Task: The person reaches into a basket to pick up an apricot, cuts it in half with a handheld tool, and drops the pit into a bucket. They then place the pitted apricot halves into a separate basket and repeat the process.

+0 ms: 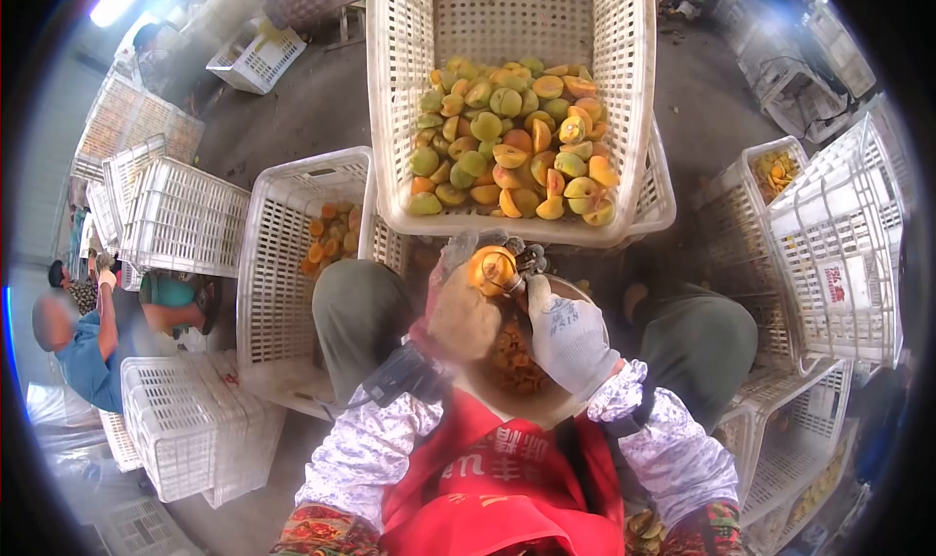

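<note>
In the head view my left hand (463, 312), in a soiled glove, is closed around a halved peach (493, 268) with its orange cut face turned up. My right hand (568, 337), in a white glove with blue print, grips a slim pitting tool (517, 286). The tool's tip meets the peach; its exact shape is mostly hidden by the fingers. Below both hands, between my knees, a round basin (556, 400) holds orange-brown pits or scraps (515, 356). Just beyond my hands, a tilted white crate (390, 98) contains green and orange peach halves (512, 137).
Another white crate (273, 254) with orange halves (334, 232) stands left of my knee. Stacked crates (195, 215) line the left side, with a person in blue (93, 356) beyond. More stacked crates (834, 254) rise at the right, some holding fruit (775, 174).
</note>
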### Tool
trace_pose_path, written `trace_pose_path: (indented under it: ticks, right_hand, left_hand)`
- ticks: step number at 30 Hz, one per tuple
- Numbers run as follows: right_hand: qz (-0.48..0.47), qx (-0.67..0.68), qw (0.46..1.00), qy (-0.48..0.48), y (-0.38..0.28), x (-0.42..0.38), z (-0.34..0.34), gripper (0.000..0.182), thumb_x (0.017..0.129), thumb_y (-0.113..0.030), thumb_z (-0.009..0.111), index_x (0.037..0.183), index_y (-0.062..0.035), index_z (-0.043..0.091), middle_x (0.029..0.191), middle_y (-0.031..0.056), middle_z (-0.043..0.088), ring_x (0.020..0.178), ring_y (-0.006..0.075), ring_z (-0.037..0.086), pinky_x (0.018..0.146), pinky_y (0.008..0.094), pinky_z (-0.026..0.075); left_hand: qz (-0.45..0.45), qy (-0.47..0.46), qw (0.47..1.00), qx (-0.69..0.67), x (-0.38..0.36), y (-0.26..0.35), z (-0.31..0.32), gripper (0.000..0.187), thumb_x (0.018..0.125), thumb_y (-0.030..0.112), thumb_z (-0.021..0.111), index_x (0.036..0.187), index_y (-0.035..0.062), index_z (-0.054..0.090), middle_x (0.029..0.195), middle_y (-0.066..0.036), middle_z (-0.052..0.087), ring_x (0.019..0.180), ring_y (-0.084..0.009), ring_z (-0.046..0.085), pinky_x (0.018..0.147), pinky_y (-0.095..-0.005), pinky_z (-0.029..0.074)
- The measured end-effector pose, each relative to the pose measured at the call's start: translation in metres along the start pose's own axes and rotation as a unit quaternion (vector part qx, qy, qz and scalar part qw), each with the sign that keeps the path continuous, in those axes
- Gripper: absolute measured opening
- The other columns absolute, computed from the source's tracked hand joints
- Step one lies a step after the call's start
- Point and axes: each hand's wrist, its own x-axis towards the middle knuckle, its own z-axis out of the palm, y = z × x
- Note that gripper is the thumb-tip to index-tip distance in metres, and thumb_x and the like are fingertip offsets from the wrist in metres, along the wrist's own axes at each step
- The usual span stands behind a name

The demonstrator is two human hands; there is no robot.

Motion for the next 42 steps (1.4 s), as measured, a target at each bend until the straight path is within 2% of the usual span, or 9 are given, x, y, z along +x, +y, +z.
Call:
trace_pose_path:
  ticks: [2, 5, 8, 22, 29, 32, 34, 39, 42]
  right_hand:
    - [-0.02, -0.027, 0.999, -0.017, 0.0, -0.002, 0.003, 0.041, 0.083, -0.012, 0.053, 0.119, 0.0063, 0.045, 0.069, 0.0064, 0.061, 0.058, 0.0211, 0.063, 0.049, 0.0321, 0.046]
    - [0.026, 0.048, 0.997, -0.062, -0.003, 0.0, 0.002, 0.04, 0.077, -0.012, 0.065, 0.108, 0.0056, 0.048, 0.076, 0.0162, 0.061, 0.066, 0.032, 0.061, 0.059, 0.0417, 0.046]
    - [0.05, 0.109, 0.988, -0.093, -0.001, 0.004, 0.008, 0.041, 0.077, -0.012, 0.065, 0.11, 0.0053, 0.048, 0.075, 0.0183, 0.06, 0.067, 0.0346, 0.061, 0.06, 0.0432, 0.046]
    - [0.025, 0.269, 0.959, -0.09, 0.009, 0.006, 0.015, 0.032, 0.082, -0.014, 0.056, 0.105, 0.0065, 0.049, 0.077, 0.0217, 0.063, 0.071, 0.0382, 0.063, 0.061, 0.0455, 0.047]
    - [0.048, 0.303, 0.935, -0.176, 0.006, 0.007, 0.003, 0.021, 0.08, -0.012, 0.061, 0.096, 0.0018, 0.056, 0.083, 0.0232, 0.062, 0.073, 0.0406, 0.06, 0.066, 0.0438, 0.048]
    - [-0.076, 0.321, 0.944, 0.013, -0.003, 0.015, -0.005, 0.014, 0.082, -0.013, 0.059, 0.085, 0.0009, 0.057, 0.07, 0.0174, 0.061, 0.059, 0.0316, 0.059, 0.055, 0.038, 0.047]
    - [0.248, 0.514, 0.755, -0.323, -0.01, 0.026, -0.049, 0.012, 0.084, -0.014, 0.057, 0.081, -0.0018, 0.057, 0.06, 0.0073, 0.056, 0.048, 0.0168, 0.054, 0.046, 0.0291, 0.042]
    - [0.205, 0.52, 0.726, -0.4, -0.005, 0.026, -0.04, 0.011, 0.086, -0.014, 0.055, 0.08, -0.0049, 0.055, 0.061, 0.0005, 0.053, 0.047, 0.0089, 0.048, 0.044, 0.0229, 0.038]
    - [0.174, 0.576, 0.714, -0.359, -0.005, 0.018, -0.036, 0.011, 0.087, -0.015, 0.056, 0.09, -0.0047, 0.056, 0.065, 0.001, 0.055, 0.047, 0.0089, 0.048, 0.044, 0.024, 0.039]
  left_hand:
    - [-0.101, 0.004, 0.912, -0.398, 0.004, 0.035, 0.009, 0.025, 0.091, 0.019, 0.054, 0.108, 0.0006, 0.056, 0.102, -0.014, 0.064, 0.09, -0.0265, 0.063, 0.083, -0.0375, 0.052]
    - [-0.168, 0.044, 0.79, -0.588, 0.008, 0.035, 0.012, 0.026, 0.095, 0.024, 0.051, 0.103, 0.0002, 0.057, 0.098, -0.017, 0.064, 0.086, -0.029, 0.063, 0.079, -0.0385, 0.053]
    - [-0.181, 0.007, 0.777, -0.603, 0.008, 0.017, 0.003, 0.033, 0.097, 0.033, 0.047, 0.097, 0.0024, 0.059, 0.094, -0.016, 0.064, 0.093, -0.0368, 0.062, 0.089, -0.0499, 0.05]
    - [-0.197, 0.012, 0.778, -0.596, 0.008, 0.016, 0.004, 0.029, 0.097, 0.029, 0.049, 0.093, 0.0021, 0.058, 0.088, -0.014, 0.063, 0.085, -0.0368, 0.063, 0.073, -0.0459, 0.053]
    - [-0.155, -0.041, 0.879, -0.45, 0.012, 0.032, 0.0, 0.035, 0.098, 0.034, 0.047, 0.092, 0.0012, 0.057, 0.086, -0.015, 0.062, 0.077, -0.0344, 0.063, 0.067, -0.0433, 0.054]
    - [-0.13, -0.009, 0.907, -0.401, 0.013, 0.041, 0.006, 0.035, 0.097, 0.035, 0.047, 0.09, 0.0019, 0.058, 0.082, -0.016, 0.061, 0.074, -0.033, 0.062, 0.066, -0.0434, 0.053]
    - [-0.157, 0.034, 0.858, -0.488, 0.009, 0.052, 0.01, 0.035, 0.096, 0.035, 0.049, 0.085, 0.0034, 0.058, 0.076, -0.016, 0.059, 0.071, -0.0321, 0.061, 0.063, -0.0445, 0.052]
    - [-0.107, -0.049, 0.847, -0.518, 0.006, 0.04, 0.004, 0.035, 0.096, 0.036, 0.05, 0.089, 0.0024, 0.06, 0.079, -0.015, 0.06, 0.073, -0.0311, 0.061, 0.066, -0.0437, 0.052]
    - [-0.13, -0.022, 0.939, -0.319, 0.003, 0.057, -0.002, 0.041, 0.096, 0.04, 0.049, 0.099, 0.0009, 0.061, 0.091, -0.015, 0.064, 0.086, -0.0285, 0.063, 0.077, -0.0427, 0.051]
